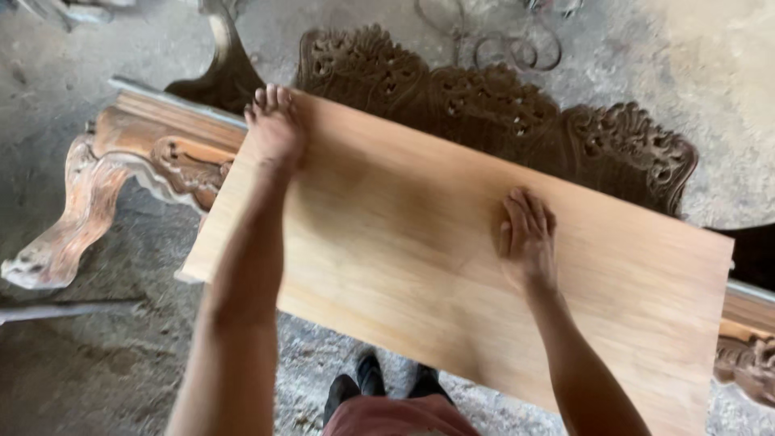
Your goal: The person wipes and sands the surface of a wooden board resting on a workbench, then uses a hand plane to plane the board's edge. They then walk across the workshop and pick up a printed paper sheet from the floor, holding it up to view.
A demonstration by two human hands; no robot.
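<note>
A broad, thin sheet of pale plywood (452, 266) lies tilted across a carved wooden furniture frame (153, 153), its far long edge resting against the dark, ornately carved crest (500, 105) and its near edge hanging out over the dusty concrete floor (81, 371). The left hand (274, 125) reaches to the far left corner, fingers draped over the edge there and gripping it lightly; the right hand (529, 238) lies flat and unclenched on the face of the sheet, palm down, pressing rather than holding. The sheet looks light for its size but wide and awkward, likely to flex or bow if lifted from one end, and its smooth face gives a flat palm little purchase. The edges seem the surest places to take hold, ideally two opposite edges, so it neither sags nor slides off the carved frame beneath.
</note>
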